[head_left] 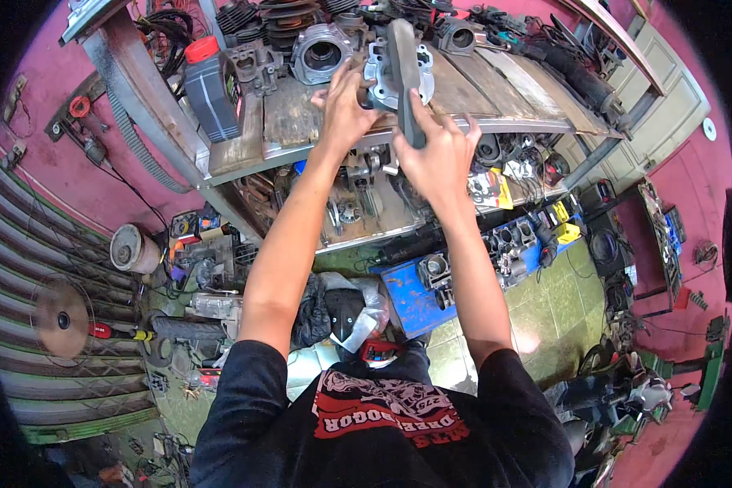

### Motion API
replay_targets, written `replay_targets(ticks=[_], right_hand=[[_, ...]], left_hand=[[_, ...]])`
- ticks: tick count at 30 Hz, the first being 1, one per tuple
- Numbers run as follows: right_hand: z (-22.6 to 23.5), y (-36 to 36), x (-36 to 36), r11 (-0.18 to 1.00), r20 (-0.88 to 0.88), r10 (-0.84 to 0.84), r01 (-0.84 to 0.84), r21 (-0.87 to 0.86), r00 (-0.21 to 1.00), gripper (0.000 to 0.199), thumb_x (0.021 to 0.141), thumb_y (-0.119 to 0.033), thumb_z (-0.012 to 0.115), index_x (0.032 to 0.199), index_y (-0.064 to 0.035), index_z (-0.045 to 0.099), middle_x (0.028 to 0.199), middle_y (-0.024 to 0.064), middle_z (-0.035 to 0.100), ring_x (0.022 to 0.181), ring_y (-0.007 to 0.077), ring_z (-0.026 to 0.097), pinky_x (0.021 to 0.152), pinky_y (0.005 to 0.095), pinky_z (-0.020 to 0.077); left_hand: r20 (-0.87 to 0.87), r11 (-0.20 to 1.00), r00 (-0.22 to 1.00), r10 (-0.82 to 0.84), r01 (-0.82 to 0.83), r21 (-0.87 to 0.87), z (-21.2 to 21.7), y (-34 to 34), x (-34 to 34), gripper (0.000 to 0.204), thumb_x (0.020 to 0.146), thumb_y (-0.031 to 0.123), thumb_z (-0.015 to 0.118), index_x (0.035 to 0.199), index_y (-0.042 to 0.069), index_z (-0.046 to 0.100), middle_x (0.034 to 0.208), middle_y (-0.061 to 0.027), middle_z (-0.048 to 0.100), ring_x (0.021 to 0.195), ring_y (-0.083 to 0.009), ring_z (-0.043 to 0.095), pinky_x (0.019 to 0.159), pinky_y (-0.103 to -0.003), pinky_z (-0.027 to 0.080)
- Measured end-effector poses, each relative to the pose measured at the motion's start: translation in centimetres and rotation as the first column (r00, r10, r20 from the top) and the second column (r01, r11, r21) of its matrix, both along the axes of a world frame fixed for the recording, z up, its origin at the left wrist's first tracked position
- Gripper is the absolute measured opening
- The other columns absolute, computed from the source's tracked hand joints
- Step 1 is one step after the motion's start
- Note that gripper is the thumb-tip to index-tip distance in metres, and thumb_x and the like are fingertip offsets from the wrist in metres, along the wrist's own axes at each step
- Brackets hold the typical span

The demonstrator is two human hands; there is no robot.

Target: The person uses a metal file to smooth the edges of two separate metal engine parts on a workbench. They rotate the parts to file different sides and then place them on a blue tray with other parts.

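My right hand (441, 159) grips the near end of a long grey bar (402, 61) that looks like a sharpening stone, its index finger laid along the side. The bar lies across the top of a silver engine casting (425, 75) with bolt holes, hiding its middle. At the casting's left edge, my left hand (346, 110) is closed on it, fingers on the far side and thumb nearer me. The casting rests by the front of a wooden workbench (293, 114). Another silver casting with a round bore (321, 55) stands just left of it.
A dark bottle with a red cap (211, 89) stands at the bench's left end. Finned cylinders (289, 20) and other engine parts line the back. Below are a shelf of loose parts and a blue low table (419, 301) bearing more castings. A fan (63, 320) is at far left.
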State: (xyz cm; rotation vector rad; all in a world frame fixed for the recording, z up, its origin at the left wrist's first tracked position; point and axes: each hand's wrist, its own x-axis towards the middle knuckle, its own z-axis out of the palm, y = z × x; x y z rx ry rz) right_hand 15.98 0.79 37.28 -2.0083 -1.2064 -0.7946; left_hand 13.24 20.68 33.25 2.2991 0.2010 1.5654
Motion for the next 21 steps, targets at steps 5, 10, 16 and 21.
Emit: replay_targets(ticks=[5, 10, 16, 21], right_hand=[[-2.6, -0.7, -1.2, 0.999, 0.060, -0.010, 0.012, -0.036, 0.998, 0.060, 0.080, -0.032, 0.074, 0.138, -0.0147, 0.066, 0.105, 0.0169, 0.075, 0.099, 0.0304, 0.071, 0.117, 0.0596, 0.0243], [-2.0, -1.9, -2.0, 0.998, -0.001, 0.054, -0.054, -0.016, 0.999, 0.064, 0.077, -0.028, 0.075, 0.137, -0.0091, 0.064, 0.085, 0.0162, 0.075, 0.095, 0.0273, 0.072, 0.114, 0.0627, 0.0254], [-1.9, 0.8, 0.3, 0.995, 0.068, 0.043, -0.049, 0.089, 0.997, 0.063, 0.079, -0.029, 0.073, 0.138, -0.0087, 0.063, 0.093, 0.0155, 0.075, 0.089, 0.0282, 0.070, 0.112, 0.0612, 0.0279], [-4.5, -1.3, -2.6, 0.993, 0.025, 0.109, -0.109, 0.035, 0.994, 0.067, 0.076, -0.030, 0.076, 0.138, -0.0085, 0.064, 0.080, 0.0152, 0.072, 0.085, 0.0255, 0.070, 0.110, 0.0568, 0.0312]], left_hand=[[-0.063, 0.996, 0.995, 0.082, -0.085, -0.038, 0.0, -0.4, -0.1, 0.050, 0.060, 0.018, 0.090, 0.104, 0.010, 0.067, 0.127, -0.0066, 0.068, 0.147, -0.0337, 0.039, 0.103, -0.062, 0.025], [-0.106, 0.989, 0.984, 0.144, -0.146, -0.007, -0.3, -0.3, -0.1, 0.087, 0.061, 0.025, 0.093, 0.140, 0.013, 0.058, 0.116, -0.0010, 0.072, 0.148, -0.0317, 0.036, 0.106, -0.059, 0.027], [-0.033, 1.000, 0.999, 0.020, -0.021, -0.024, -0.3, 0.5, 0.2, 0.071, 0.055, 0.020, 0.095, 0.117, 0.010, 0.062, 0.122, -0.0057, 0.069, 0.147, -0.0348, 0.038, 0.107, -0.056, 0.026], [-0.082, 0.991, 0.989, 0.119, -0.123, -0.044, -0.5, 0.0, -0.1, 0.058, 0.058, 0.018, 0.091, 0.110, 0.011, 0.066, 0.126, -0.0056, 0.067, 0.145, -0.0315, 0.041, 0.101, -0.056, 0.025]])
